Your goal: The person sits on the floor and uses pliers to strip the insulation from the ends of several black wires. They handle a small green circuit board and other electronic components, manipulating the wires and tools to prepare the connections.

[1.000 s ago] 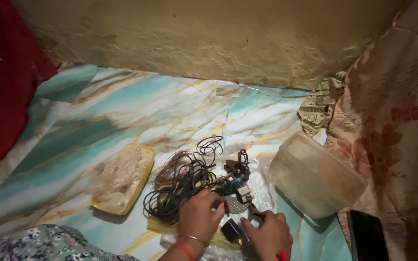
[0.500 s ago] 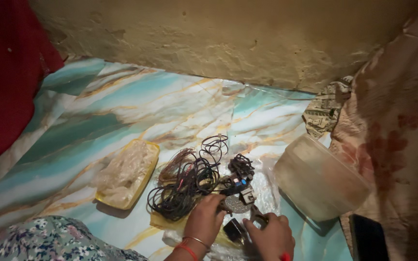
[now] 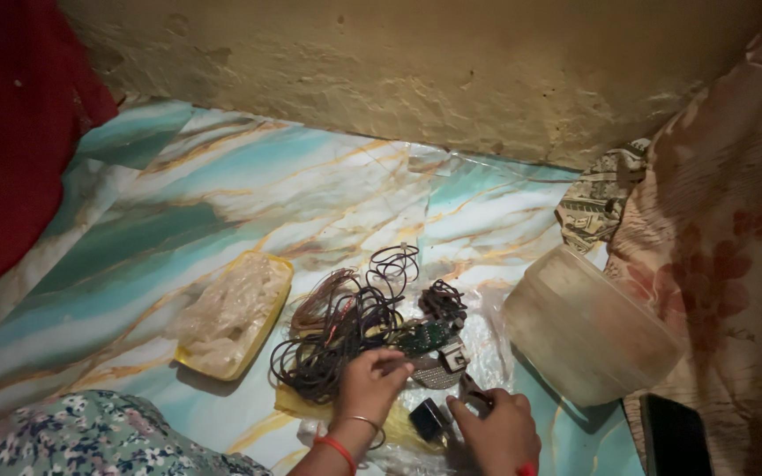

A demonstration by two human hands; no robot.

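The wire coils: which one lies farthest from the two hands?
The small dark coil at the top of the pile, nearest the wall; the big tangled bundle lies by the left hand.

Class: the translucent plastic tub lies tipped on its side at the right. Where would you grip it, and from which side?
Probably grip the plastic tub at its rim, coming from the left. Its open mouth seems to tilt up and leftward, leaving that edge exposed, while the flowered cloth crowds its right side.

Red and metal bangles (image 3: 346, 436), floral garment (image 3: 90, 441)
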